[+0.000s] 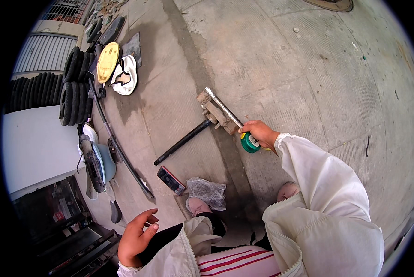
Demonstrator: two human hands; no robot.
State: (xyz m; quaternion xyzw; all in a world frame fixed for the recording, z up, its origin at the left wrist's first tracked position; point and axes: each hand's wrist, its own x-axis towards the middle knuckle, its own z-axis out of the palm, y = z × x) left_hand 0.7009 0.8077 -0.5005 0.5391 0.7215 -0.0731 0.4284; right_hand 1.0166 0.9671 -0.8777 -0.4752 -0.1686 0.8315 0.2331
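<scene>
My right hand [258,133] is closed around a round green tape measure [250,143]. Its pale blade [223,107] is drawn out and lies along a rusty metal part [217,115] on the ground. From the rusty plate and block of that part, a black tube [181,143] sticks out toward the near left. My left hand [137,235] hangs at the lower left with nothing in it, fingers curved and apart. Between the hands, a dark rectangular device with a red edge [171,180] lies beside a crumpled clear plastic bag [207,193] near my foot.
Along the left lie a long dark pole [119,143], a light blue bucket [106,161] and stacked black tyres [73,104]. Farther off are a yellow oval piece [108,62] and a white piece [125,76]. A round object [334,4] shows at the top right.
</scene>
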